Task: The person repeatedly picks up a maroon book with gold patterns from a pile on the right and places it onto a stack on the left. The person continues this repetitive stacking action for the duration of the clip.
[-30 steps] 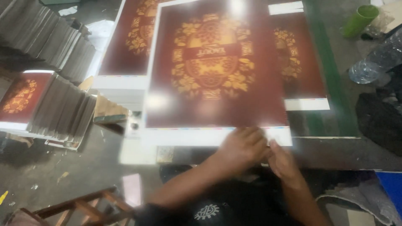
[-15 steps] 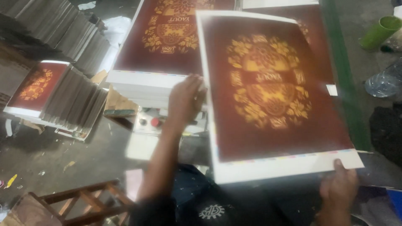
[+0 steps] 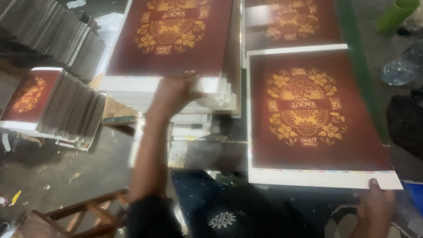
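- Head view: left hand [image 3: 174,94] lies open, fingers spread, on the sheet stack's [image 3: 169,37] near edge, steadying it.
- Right hand [image 3: 374,205] pinches the loose maroon sheet's [image 3: 308,114] near right corner, holding it level.

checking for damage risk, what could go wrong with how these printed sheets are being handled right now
1. The right hand grips the loose maroon sheet by one white corner only; it might sag, crease or slip.
2. The left hand presses on the near edge of the sheet stack; its fingers may smudge or shift the top print.
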